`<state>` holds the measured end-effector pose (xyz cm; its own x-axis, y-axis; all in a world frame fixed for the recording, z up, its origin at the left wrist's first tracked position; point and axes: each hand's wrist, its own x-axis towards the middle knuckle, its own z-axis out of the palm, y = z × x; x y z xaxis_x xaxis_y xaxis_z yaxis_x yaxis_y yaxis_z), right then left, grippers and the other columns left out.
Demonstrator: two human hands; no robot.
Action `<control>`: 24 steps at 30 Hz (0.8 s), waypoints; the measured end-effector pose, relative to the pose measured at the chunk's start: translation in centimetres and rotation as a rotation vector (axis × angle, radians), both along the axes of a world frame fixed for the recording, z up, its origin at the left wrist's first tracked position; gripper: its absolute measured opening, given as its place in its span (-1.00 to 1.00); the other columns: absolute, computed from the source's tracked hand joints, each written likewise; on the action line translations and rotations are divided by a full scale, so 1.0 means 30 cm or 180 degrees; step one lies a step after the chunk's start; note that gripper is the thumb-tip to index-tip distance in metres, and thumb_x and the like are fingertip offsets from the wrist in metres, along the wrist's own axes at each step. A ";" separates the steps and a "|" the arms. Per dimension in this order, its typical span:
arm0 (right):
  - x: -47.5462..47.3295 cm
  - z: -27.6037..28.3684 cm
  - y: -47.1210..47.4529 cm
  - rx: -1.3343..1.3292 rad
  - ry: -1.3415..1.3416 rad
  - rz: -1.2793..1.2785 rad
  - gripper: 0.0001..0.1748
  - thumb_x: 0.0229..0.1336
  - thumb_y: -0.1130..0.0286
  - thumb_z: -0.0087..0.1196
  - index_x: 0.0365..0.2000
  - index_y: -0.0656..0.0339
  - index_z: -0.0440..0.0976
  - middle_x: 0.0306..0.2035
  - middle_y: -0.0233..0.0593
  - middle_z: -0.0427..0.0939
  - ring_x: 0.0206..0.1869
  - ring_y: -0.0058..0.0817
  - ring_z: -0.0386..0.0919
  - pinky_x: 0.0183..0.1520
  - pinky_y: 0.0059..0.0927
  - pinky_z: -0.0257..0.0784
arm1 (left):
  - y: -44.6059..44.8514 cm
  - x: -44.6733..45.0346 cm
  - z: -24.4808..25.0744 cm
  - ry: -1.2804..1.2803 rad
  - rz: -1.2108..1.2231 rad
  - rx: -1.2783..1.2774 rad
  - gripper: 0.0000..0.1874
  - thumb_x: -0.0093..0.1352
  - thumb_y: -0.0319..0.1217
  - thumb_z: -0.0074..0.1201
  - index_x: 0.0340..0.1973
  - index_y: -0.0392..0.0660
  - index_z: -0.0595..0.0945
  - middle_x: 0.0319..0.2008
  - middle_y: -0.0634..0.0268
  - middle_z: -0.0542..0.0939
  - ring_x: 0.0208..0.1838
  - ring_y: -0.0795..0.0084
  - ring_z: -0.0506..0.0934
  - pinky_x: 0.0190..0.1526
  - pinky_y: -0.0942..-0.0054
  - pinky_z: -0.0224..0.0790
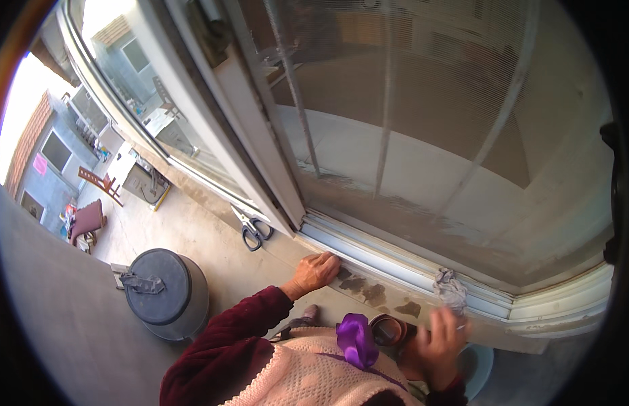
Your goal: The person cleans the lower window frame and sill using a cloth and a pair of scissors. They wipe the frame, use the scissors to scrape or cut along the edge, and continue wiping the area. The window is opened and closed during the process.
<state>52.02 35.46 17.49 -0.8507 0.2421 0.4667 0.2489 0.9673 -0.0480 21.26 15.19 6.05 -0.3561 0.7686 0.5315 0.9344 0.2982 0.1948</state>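
My left hand (317,270) rests with curled fingers on the outer edge of the window sill, close to dark wet patches. Nothing shows in its grasp. My right hand (443,340) is blurred, just below a crumpled grey rag (450,290) that lies over the white sliding-window track (375,264). Whether its fingers touch the rag is unclear. A brown round container (388,330) stands to the left of that hand, and a light blue basin (479,368) with dark contents is partly hidden behind it. Scissors with black handles (252,232) lie partly spread on the sill, left of my left hand.
A lidded dark bucket (157,286) with a grey cloth (142,283) on top stands at the left. The window's sliding frame (243,127) and barred pane rise ahead. Farther off are a wooden chair (102,183), a desk (137,172) and a maroon padded seat (88,221).
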 end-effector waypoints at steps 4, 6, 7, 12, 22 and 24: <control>-0.012 -0.237 -0.169 -0.3412 -0.0965 0.0498 -0.68 0.15 0.28 0.20 -0.07 0.10 0.56 -0.15 -0.11 0.62 -0.18 -0.13 0.59 -0.10 -0.26 0.47 | -0.006 -0.015 -0.006 -0.0172 -0.0144 0.0140 -0.86 0.25 -0.37 0.21 -0.34 -0.07 0.56 -0.41 0.23 0.55 -0.45 0.18 0.60 -0.41 0.27 0.53; -0.099 -0.386 -0.245 -0.4218 -0.1090 0.0636 -0.68 0.15 0.28 0.20 -0.07 0.10 0.56 -0.15 -0.11 0.62 -0.17 -0.13 0.58 -0.09 -0.26 0.47 | -0.024 -0.029 -0.004 -0.0412 -0.0418 0.0298 -0.85 0.26 -0.39 0.19 -0.31 -0.09 0.55 -0.40 0.20 0.55 -0.43 0.15 0.60 -0.38 0.24 0.53; -0.154 -0.455 -0.291 -0.4326 -0.1204 0.0645 -0.68 0.15 0.28 0.20 -0.07 0.10 0.56 -0.15 -0.11 0.61 -0.17 -0.13 0.58 -0.09 -0.26 0.46 | -0.041 -0.038 -0.002 -0.0603 -0.0552 0.0237 -0.87 0.30 -0.41 0.16 -0.31 -0.11 0.52 -0.39 0.20 0.52 -0.41 0.13 0.59 -0.37 0.23 0.51; -0.388 -0.618 -0.389 -0.4116 -0.1691 0.0945 -0.67 0.16 0.28 0.19 -0.06 0.11 0.56 -0.14 -0.10 0.61 -0.15 -0.13 0.57 -0.07 -0.25 0.45 | -0.240 -0.104 0.031 -0.1087 -0.1146 0.0197 -0.82 0.37 -0.36 0.10 -0.35 -0.13 0.42 -0.45 0.15 0.45 -0.46 0.05 0.55 -0.44 0.14 0.46; -0.621 -0.704 -0.623 -0.3906 -0.2134 0.1395 -0.67 0.18 0.28 0.17 -0.05 0.11 0.55 -0.12 -0.09 0.60 -0.12 -0.12 0.56 -0.04 -0.24 0.44 | -0.726 -0.201 0.006 -0.1449 0.0148 -0.0060 -0.76 0.46 -0.26 0.05 -0.35 -0.13 0.41 -0.45 0.11 0.50 -0.46 -0.02 0.55 -0.50 0.06 0.40; -0.652 -0.716 -0.675 -0.3890 -0.2144 0.1457 -0.67 0.18 0.28 0.17 -0.05 0.11 0.55 -0.12 -0.08 0.60 -0.12 -0.12 0.56 -0.04 -0.24 0.43 | -0.755 -0.213 -0.004 -0.1536 0.0269 -0.0118 -0.76 0.47 -0.27 0.04 -0.35 -0.13 0.41 -0.46 0.09 0.49 -0.46 -0.04 0.55 -0.48 0.05 0.40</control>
